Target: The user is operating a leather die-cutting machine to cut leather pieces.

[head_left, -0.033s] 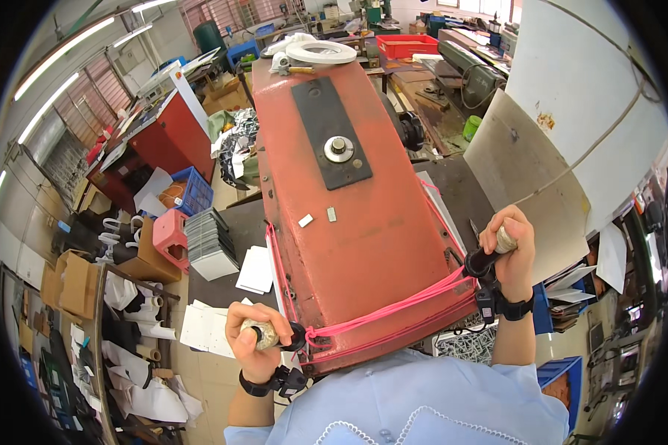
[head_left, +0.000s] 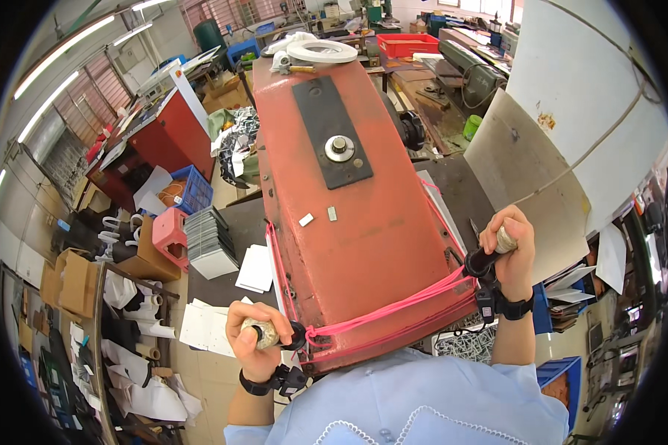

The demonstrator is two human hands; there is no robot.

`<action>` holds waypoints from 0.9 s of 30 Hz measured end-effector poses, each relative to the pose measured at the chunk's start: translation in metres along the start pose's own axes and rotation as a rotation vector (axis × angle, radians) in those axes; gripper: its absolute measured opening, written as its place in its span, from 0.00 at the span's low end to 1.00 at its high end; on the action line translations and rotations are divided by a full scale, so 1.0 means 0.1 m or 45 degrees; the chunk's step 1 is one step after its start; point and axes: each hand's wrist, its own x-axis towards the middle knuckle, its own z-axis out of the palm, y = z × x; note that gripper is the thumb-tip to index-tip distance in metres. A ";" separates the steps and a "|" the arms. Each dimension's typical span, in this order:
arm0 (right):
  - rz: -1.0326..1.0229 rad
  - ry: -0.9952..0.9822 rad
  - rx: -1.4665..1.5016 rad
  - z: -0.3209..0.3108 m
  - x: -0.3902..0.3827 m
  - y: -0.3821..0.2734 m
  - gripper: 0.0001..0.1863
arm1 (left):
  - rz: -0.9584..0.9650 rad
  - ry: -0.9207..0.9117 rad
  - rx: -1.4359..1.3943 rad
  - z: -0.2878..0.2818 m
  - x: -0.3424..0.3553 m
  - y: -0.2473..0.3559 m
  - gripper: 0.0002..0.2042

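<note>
A large red machine housing (head_left: 349,252) fills the middle, with a black plate (head_left: 315,111), a round silver knob (head_left: 339,148) and two small pale pieces (head_left: 332,213) on top. My left hand (head_left: 258,345) grips a speckled, wrapped handle (head_left: 266,334) at its near left corner. At the near right corner my right hand (head_left: 512,252) is closed round a similar handle (head_left: 507,239) on a black shaft. Pink cord (head_left: 378,311) stretches between the two handle mounts and runs along both sides of the housing. Each wrist wears a black strapped device.
White sheets (head_left: 254,268) and stacked plates (head_left: 209,245) lie at left, near cardboard boxes (head_left: 78,289), a pink stool (head_left: 171,237) and a blue crate (head_left: 189,189). A leaning metal sheet (head_left: 512,170) stands at right. A tray of metal parts (head_left: 464,345) sits below the housing, by my right forearm.
</note>
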 end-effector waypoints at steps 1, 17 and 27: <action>0.001 -0.013 -0.003 -0.02 0.00 0.01 0.13 | -0.003 -0.009 -0.002 0.00 -0.01 -0.02 0.16; -0.107 -0.355 0.097 -0.66 0.49 -0.14 0.32 | 0.049 -0.605 -0.038 0.39 0.13 -0.07 0.41; -0.765 0.508 -0.863 -0.57 0.13 -0.19 0.31 | 0.458 -0.899 0.902 0.88 0.18 -0.48 0.42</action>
